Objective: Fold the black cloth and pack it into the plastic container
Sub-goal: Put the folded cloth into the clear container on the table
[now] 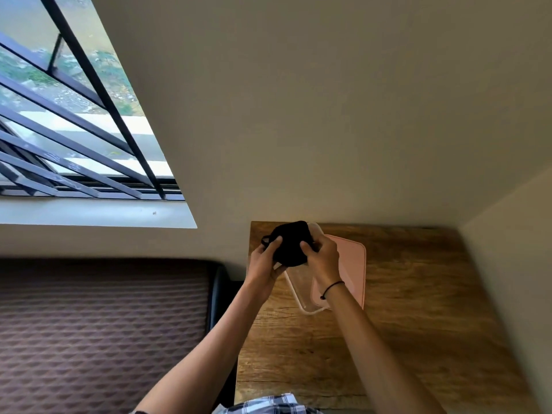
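Both hands I see reaching forward from bare forearms: the left hand [263, 261] and the right hand [324, 258] are closed together on the bunched black cloth [291, 243], holding it between them. From my feed the cloth sits at the fingertips of both, the left thumb pressed on its left face and the right thumb on its right face, with the bulk of the fabric rising above and beyond the knuckles. A thin black loop of the cloth sticks out on the left, just past the left thumb.

Going by size: the brown wood-grain worktop [418, 309] fills the lower right of my view and runs back to the plain beige wall [328, 115]. To the left lies a bed with a brown diamond-patterned cover [98, 330], and above it a window with dark metal bars [68, 130].

On the worktop, directly under the hands, stands the clear rectangular plastic container [301, 291], open on top. The cloth is held above its far end, and I cannot tell whether it touches the rim. Just beside the container on the right lies a flat pink rectangular lid [355, 264], its near edge overlapping the container's side. A thin black wristband [333, 288] circles the right wrist.
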